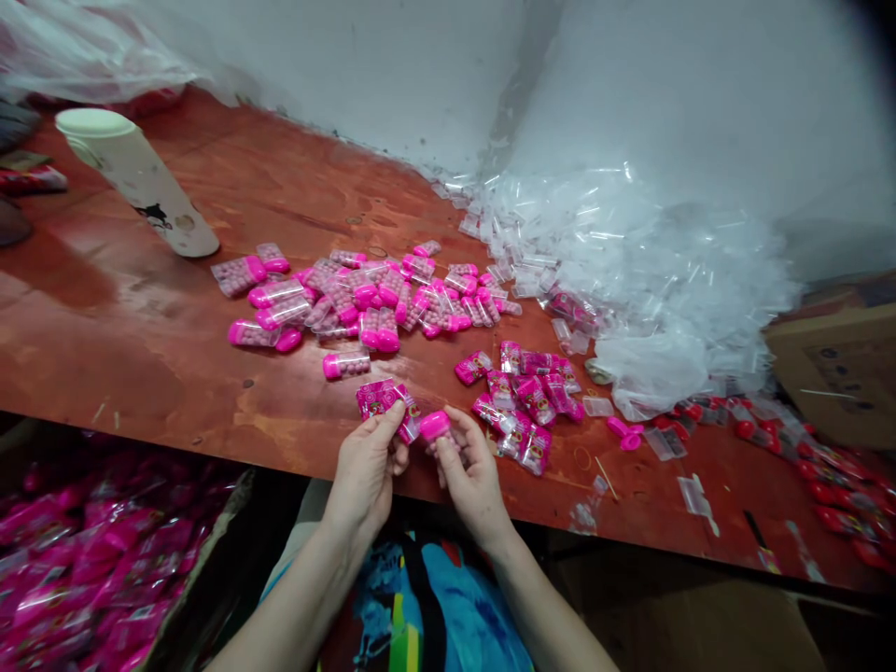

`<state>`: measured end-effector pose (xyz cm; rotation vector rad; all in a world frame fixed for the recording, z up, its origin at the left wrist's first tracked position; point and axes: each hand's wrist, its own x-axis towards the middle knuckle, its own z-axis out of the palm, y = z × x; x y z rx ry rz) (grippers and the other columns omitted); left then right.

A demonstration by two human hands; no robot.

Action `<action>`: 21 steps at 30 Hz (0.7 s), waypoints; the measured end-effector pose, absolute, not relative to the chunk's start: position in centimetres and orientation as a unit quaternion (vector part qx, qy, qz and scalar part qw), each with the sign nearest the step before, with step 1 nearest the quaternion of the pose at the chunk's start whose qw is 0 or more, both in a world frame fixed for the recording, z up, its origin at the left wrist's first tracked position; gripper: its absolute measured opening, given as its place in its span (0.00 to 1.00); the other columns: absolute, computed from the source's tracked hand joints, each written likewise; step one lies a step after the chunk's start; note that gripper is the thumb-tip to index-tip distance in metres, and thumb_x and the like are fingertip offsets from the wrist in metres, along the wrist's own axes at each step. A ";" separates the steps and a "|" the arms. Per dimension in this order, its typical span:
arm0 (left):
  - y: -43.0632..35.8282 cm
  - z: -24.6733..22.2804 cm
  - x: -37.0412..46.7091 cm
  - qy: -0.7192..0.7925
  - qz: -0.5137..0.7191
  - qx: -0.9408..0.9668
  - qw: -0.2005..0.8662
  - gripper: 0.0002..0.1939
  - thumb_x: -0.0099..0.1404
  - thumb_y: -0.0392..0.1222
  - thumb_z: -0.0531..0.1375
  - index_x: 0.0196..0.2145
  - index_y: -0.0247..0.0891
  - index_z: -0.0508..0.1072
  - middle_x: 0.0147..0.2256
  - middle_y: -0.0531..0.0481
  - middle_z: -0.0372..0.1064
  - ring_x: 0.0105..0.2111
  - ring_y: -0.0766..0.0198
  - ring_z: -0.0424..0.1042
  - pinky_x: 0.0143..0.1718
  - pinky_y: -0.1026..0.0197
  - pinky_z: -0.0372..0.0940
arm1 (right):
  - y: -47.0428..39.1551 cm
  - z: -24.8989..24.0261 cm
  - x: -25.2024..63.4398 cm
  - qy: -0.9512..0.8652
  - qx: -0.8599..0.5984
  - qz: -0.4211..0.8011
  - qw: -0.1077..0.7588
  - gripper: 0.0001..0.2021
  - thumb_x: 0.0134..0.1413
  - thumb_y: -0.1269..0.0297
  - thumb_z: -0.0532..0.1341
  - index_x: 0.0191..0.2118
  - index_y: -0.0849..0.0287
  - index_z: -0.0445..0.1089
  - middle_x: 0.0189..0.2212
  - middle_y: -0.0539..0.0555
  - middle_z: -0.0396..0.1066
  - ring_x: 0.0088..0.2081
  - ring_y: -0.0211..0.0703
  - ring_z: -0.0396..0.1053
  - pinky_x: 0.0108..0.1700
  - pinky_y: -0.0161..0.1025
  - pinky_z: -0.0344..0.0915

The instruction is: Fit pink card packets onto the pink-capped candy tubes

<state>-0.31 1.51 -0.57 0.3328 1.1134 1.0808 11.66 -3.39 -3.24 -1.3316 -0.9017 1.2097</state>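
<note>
Left grip (368, 467) pinches packet (411, 423), right grip (472, 471) container (435, 427), at red table (175, 373) against pale wall (385, 75).

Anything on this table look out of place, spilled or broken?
Some strays right of the pink packets: a pink plastic piece, a thin stick and a clear plastic piece, scattered singly, outside the piles. The bottle at left appears to lean, possibly lens distortion. No obvious breakage or spill.
</note>
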 end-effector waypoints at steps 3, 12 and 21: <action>1.6 -0.5 -0.3 0.490 0.488 0.132 0.710 0.19 0.54 0.54 0.67 0.23 0.35 0.69 0.13 0.56 0.61 0.13 0.73 0.56 0.14 0.69 0.48 | -4.0 -2.4 11.8 -0.431 -0.548 0.504 0.509 0.19 0.61 0.60 0.58 0.57 0.52 0.62 0.37 0.53 0.69 0.33 0.38 0.66 0.34 0.35 0.66; 1.5 -0.5 -0.2 0.485 0.483 0.173 0.709 0.20 0.58 0.52 0.65 0.20 0.36 0.65 0.12 0.58 0.56 0.13 0.74 0.52 0.15 0.69 0.48 | -3.8 -0.3 12.5 -0.560 -0.524 0.508 0.392 0.21 0.59 0.67 0.57 0.58 0.53 0.63 0.32 0.50 0.67 0.30 0.35 0.63 0.32 0.32 0.64; 1.7 -0.5 -0.6 0.444 0.459 0.161 0.752 0.18 0.59 0.51 0.64 0.21 0.36 0.68 0.12 0.57 0.57 0.13 0.73 0.54 0.15 0.68 0.52 | -3.9 -1.4 12.9 -0.440 -0.434 0.651 0.441 0.23 0.62 0.59 0.59 0.61 0.52 0.56 0.32 0.49 0.65 0.29 0.34 0.60 0.31 0.32 0.58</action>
